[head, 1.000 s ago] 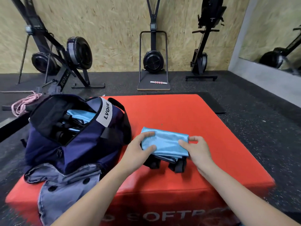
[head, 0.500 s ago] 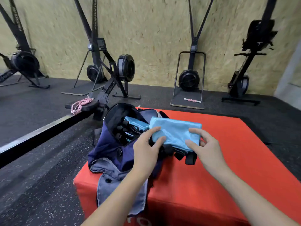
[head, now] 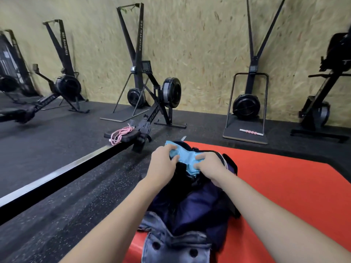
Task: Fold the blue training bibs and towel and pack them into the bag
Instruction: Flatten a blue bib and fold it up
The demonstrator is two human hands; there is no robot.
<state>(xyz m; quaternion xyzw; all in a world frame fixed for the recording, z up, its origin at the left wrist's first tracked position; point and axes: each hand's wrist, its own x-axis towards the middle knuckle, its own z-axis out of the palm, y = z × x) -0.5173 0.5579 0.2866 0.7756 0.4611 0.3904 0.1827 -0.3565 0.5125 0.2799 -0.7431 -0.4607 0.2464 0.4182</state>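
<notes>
A folded light-blue bib [head: 185,158] sits in the open mouth of the navy bag [head: 195,204], which lies on the red soft box [head: 284,186]. My left hand [head: 163,164] grips the bib's left end with curled fingers. My right hand [head: 209,164] holds its right end, thumb on top. The bag's inside below the bib is dark and hidden. No towel is in view.
A grey buttoned garment [head: 174,245] hangs over the box's near edge under the bag. A rowing machine rail [head: 57,175] with a pink rope [head: 121,134] on its seat runs along the floor on the left. Ski machines stand against the wooden wall.
Both hands have carried the folded blue bib leftward from the red box to the bag and lowered it into the opening. My view has turned left.
</notes>
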